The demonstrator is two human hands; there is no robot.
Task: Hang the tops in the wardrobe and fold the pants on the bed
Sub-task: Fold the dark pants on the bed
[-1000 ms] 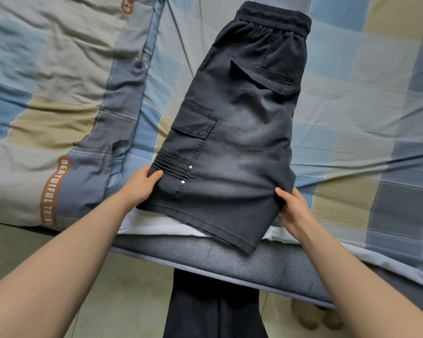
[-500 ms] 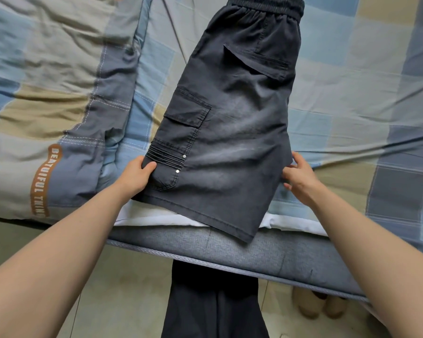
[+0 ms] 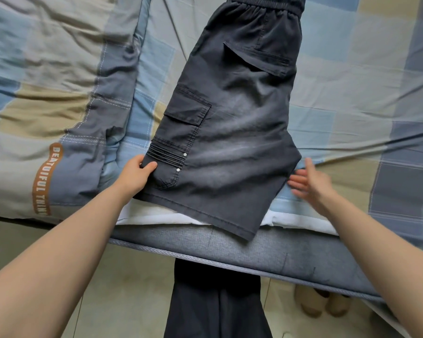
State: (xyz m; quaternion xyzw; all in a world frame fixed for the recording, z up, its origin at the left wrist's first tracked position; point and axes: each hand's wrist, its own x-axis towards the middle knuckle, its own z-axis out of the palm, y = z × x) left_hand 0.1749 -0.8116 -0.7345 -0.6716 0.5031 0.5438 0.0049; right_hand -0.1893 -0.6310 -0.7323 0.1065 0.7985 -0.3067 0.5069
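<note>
shorts (image 3: 230,142) run lengthwise away up the bed (image 3: 352,98) — left hand (image 3: 134,175) pinches the near hem corner, right hand (image 3: 310,184) (fingers spread, blurry) beside the other edge.

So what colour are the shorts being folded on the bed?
Faded dark grey cargo shorts, seen in the head view.

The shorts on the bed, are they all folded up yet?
Partly. The dark cargo shorts already lie folded in half lengthwise, one leg on the other, on the checked bedsheet. The left hand pinches the hem corner; the right hand hovers open beside the other edge. Folding hem up to waistband is left. No tops or wardrobe show.
</note>
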